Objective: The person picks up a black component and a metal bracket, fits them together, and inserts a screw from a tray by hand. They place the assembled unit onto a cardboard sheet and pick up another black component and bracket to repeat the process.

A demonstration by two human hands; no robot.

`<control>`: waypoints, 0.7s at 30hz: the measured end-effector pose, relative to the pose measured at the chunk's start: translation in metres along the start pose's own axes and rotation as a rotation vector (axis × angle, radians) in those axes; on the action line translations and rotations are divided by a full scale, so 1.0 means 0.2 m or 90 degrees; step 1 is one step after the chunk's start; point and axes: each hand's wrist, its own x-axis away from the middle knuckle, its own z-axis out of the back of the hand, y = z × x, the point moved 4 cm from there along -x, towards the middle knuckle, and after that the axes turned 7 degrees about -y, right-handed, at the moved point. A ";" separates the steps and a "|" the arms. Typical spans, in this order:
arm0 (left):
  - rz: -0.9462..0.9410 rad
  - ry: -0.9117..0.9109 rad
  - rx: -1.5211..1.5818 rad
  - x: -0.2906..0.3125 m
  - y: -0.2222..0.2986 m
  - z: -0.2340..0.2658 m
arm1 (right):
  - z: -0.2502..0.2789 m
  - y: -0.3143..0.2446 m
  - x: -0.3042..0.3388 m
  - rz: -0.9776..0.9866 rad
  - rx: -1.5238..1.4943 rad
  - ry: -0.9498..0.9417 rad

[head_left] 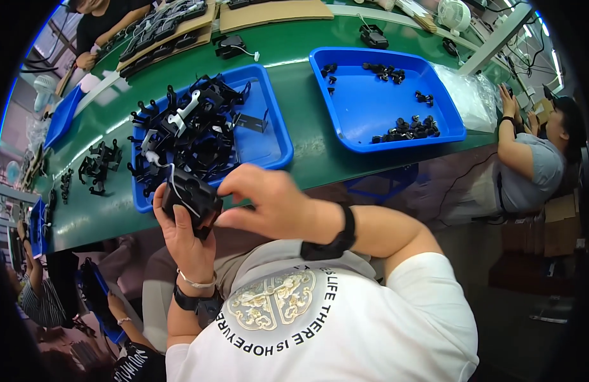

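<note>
My left hand [189, 245] holds a boxy black plastic module [196, 197] from below, with the fingers and thumb around its sides. A white cable [175, 181] lies across the module and ends in a white connector over the near edge of a blue tray. At the module's right edge, the curled thumb and forefinger of my right hand [269, 204] grip it; whether a small part is between them is hidden. Just beyond both hands, the left blue tray [278, 121] bears a heap of black metal brackets [186, 127], one of them silvery on top.
A second blue tray [345, 137] with black thumbscrew-like parts [409, 129] stands to the right on the green table [307, 159]. Loose brackets [100, 165] lie at left. More black modules [374, 36] stand at the back. Co-workers sit at far left and right [543, 159].
</note>
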 end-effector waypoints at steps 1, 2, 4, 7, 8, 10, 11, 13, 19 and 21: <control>0.020 -0.024 0.008 0.00 0.00 0.00 | 0.12 0.00 -0.01 -0.014 0.052 0.020; 0.018 -0.023 0.008 0.00 0.02 0.01 | 0.26 0.03 -0.02 -0.026 0.099 0.038; 0.089 -0.092 0.032 0.01 0.04 0.01 | 0.58 0.15 -0.10 -0.128 0.220 0.027; 0.142 -0.138 0.047 0.03 -0.01 -0.01 | 1.02 0.48 -0.17 -0.349 0.326 -0.079; 0.161 -0.145 0.047 0.03 -0.03 0.00 | 1.08 0.56 -0.20 -0.452 0.317 -0.110; 0.178 -0.160 0.047 0.01 -0.04 -0.02 | 1.15 0.68 -0.23 -0.554 0.309 -0.134; 0.188 -0.175 0.044 0.02 -0.04 -0.03 | 1.14 0.78 -0.22 -0.604 0.306 -0.168; 0.211 -0.209 0.039 0.03 -0.04 -0.06 | 1.10 0.88 -0.20 -0.656 0.307 -0.197; 0.247 -0.154 0.012 0.07 -0.03 -0.01 | 0.98 0.97 -0.26 -0.590 0.516 -0.345; 0.320 -0.158 0.026 0.06 -0.02 0.01 | 1.03 0.99 -0.24 -0.576 0.484 -0.313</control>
